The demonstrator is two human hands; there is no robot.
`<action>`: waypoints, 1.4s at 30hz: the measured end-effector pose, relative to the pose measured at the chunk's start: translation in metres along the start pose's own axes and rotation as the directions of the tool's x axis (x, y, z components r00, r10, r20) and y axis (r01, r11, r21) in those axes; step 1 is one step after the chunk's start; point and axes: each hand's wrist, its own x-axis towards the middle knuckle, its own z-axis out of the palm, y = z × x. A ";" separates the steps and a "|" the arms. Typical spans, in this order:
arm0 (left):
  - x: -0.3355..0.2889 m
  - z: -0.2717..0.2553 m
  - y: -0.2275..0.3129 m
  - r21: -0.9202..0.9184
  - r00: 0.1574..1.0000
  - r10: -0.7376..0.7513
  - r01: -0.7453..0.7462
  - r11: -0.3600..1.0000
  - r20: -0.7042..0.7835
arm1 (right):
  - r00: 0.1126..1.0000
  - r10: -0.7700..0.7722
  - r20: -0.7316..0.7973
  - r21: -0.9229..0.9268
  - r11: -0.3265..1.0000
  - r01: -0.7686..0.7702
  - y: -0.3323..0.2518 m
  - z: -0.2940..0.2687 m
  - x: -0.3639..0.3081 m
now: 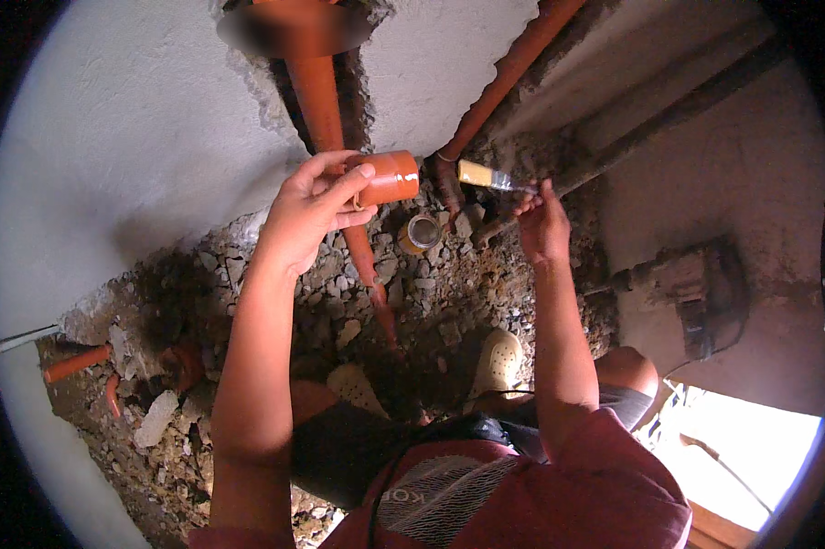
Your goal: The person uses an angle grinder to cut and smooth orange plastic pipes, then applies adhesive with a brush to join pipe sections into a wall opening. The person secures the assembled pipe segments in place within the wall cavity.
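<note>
Head view: gripping orange pipe fitting [392, 177] between thumb and fingers of left hand [316, 197] above rubble's [422, 293] far edge, probably keeping its end clear; pinching paintbrush [490, 177] in right hand [545, 224], bristles toward fitting.

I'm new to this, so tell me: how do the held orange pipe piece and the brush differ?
The orange pipe piece is a thick cylinder; the brush is slimmer. The pipe piece is orange; the brush shows pale yellow and silver. The left grip holds the pipe piece; the right grip holds the brush. Both are held above the rubble.
</note>
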 end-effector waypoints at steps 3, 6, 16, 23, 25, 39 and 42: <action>-0.001 0.005 0.001 -0.007 0.998 -0.050 0.050 0.999 -0.030 | 0.990 -0.051 0.131 0.052 0.998 0.044 -0.027 0.041 -0.007; -0.002 0.007 0.003 0.003 0.998 -0.062 0.062 0.998 -0.022 | 0.969 -0.040 0.245 0.012 0.999 0.038 -0.036 0.070 -0.017; -0.007 0.009 0.003 0.018 0.996 0.035 -0.037 0.999 0.082 | 0.976 -0.015 0.215 -0.073 0.997 0.031 -0.037 0.087 -0.015; -0.004 0.007 -0.001 0.040 0.983 0.105 -0.113 0.993 0.150 | 0.976 -0.024 0.216 -0.154 0.986 0.058 -0.042 0.092 -0.013; -0.004 0.006 -0.001 0.059 0.978 0.129 -0.140 0.988 0.167 | 0.990 0.006 0.142 -0.218 0.976 0.026 -0.045 0.093 -0.011; -0.005 0.008 -0.001 0.121 0.912 0.341 -0.374 0.919 0.230 | 0.977 -0.063 0.201 -0.073 0.994 0.079 -0.073 0.098 -0.010; -0.002 0.011 -0.001 0.062 0.910 0.378 -0.393 0.918 0.170 | 0.934 -0.093 0.346 -0.044 0.992 0.115 -0.082 0.098 -0.016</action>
